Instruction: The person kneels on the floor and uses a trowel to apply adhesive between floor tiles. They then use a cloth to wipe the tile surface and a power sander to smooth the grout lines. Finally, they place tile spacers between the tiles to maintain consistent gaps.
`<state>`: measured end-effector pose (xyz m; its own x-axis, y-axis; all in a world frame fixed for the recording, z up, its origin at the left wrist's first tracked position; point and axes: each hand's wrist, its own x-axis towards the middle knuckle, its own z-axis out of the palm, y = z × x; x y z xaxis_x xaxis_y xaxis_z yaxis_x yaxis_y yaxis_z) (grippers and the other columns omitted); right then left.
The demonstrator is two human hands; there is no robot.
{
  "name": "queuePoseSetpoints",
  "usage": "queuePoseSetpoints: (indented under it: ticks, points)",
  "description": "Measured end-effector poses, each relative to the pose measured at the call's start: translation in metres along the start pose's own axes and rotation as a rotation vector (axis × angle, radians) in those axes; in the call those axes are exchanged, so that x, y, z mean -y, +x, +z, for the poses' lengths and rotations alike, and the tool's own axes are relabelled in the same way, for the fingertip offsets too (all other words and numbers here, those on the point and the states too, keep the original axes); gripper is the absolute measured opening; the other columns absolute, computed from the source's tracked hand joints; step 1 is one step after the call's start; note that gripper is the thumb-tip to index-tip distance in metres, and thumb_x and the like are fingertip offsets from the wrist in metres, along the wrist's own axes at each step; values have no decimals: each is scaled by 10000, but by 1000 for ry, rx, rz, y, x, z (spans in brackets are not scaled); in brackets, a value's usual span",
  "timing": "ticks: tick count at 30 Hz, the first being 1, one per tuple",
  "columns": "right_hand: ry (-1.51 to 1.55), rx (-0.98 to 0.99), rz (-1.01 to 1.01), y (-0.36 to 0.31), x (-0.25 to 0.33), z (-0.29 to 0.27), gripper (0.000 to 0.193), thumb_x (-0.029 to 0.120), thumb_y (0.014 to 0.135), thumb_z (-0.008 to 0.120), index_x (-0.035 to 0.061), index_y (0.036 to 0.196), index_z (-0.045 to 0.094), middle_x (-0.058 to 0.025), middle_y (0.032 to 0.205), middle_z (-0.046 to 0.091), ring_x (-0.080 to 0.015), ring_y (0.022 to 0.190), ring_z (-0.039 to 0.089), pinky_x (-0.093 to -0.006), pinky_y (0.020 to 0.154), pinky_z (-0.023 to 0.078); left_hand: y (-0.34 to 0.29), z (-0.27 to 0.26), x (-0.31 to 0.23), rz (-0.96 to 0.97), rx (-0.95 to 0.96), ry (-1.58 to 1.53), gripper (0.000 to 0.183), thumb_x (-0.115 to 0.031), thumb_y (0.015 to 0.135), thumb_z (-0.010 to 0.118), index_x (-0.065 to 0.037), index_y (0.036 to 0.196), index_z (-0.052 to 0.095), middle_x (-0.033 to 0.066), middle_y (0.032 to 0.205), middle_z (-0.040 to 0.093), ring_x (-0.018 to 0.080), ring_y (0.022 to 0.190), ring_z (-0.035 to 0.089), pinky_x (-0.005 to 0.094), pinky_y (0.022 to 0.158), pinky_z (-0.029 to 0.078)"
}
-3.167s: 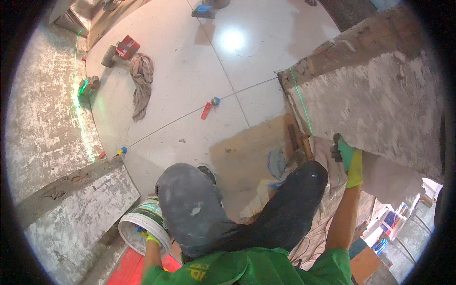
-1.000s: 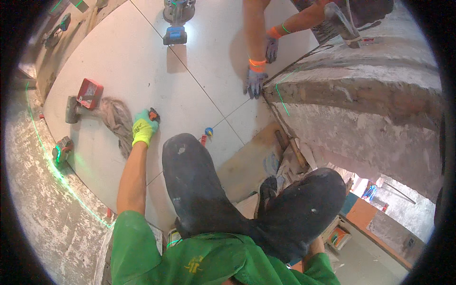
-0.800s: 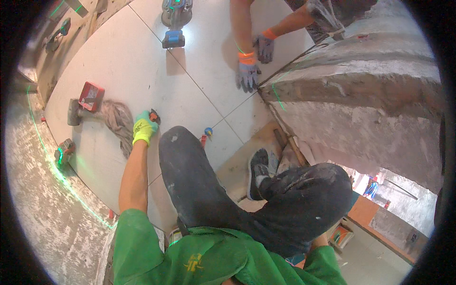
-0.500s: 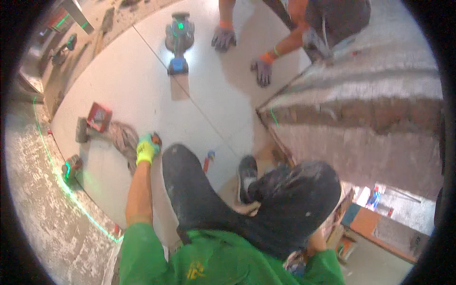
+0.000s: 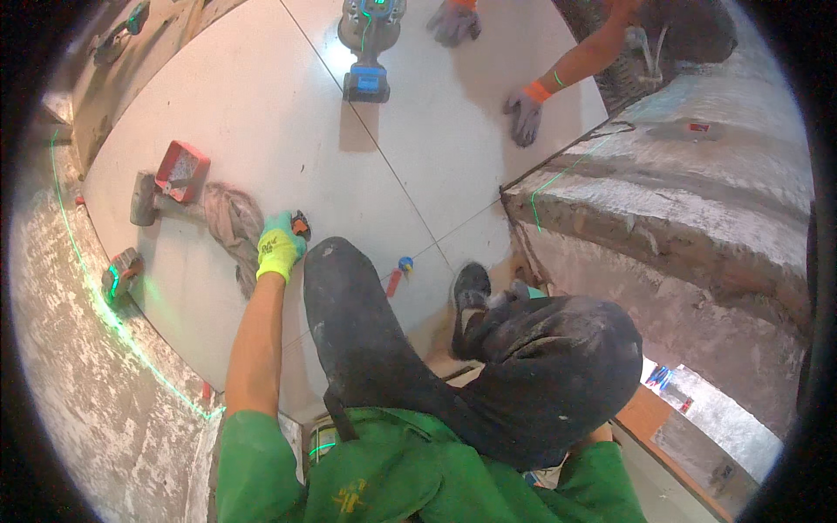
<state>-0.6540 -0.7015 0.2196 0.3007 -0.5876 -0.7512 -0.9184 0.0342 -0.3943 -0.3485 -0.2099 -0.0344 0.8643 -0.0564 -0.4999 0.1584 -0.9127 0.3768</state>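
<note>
My left hand [image 5: 281, 247], in a yellow and teal glove, presses down on the pale tiled floor [image 5: 209, 305]. Its fingers are closed around a small orange-and-black tool [image 5: 301, 226], mostly covered by the glove. Beside that hand lies a crumpled greyish-pink cloth [image 5: 234, 222], partly over the handle of a mallet [image 5: 144, 199]. My right arm passes beneath my bent leg. Part of my gloved right hand [image 5: 526, 291] shows beyond the knee, beside my dark shoe [image 5: 471, 288]; its fingers are hidden. A small red piece with a blue cap [image 5: 399, 275] rests on a tile joint between my legs.
A red tray [image 5: 199, 170] sits beside the mallet. Near the left tile edge stands a device casting green laser light [image 5: 122, 275]. Ahead is a tool with a blue battery [image 5: 370, 81]. A co-worker's gloved hands [image 5: 525, 115] rest on the tiles. A rough concrete step [image 5: 645, 205] rises right.
The view has shifted, so the battery tool and the co-worker sit higher in it. Part of my right glove now shows beyond my knee. My left hand stays by the cloth with the small tool.
</note>
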Motion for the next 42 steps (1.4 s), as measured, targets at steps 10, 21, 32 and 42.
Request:
queuePoseSetpoints:
  ticks: [10,21,32,42]
  points:
    - [-159,420,-205,53,122,107,393,329,964,597,18,1187,686,-51,972,698,-155,832,597,-335,770,510,-1,-9,-5,-38,40,45,318,-131,735,713,-46,1025,616,228,1060,630,454,1001,609,494,846,501]
    - [-273,328,-498,209,165,196,332,248,920,583,-5,1111,683,-121,847,669,-132,769,558,-358,698,479,-8,-11,11,-11,6,42,380,-165,710,736,-67,1056,613,205,1042,625,428,986,614,478,830,503]
    - [-663,-17,-683,181,56,157,453,200,914,561,-5,1318,577,-249,1235,633,-400,1143,605,-487,961,478,-12,-41,-6,-183,-77,-310,278,-61,742,653,14,1004,597,111,888,662,198,688,644,325,613,525]
    - [-309,494,-815,169,177,218,506,175,865,643,8,1335,563,-247,1097,674,-374,934,695,-423,783,532,-11,-13,-121,-117,176,-883,467,-92,819,683,-10,1266,575,46,1058,686,170,942,668,319,814,558]
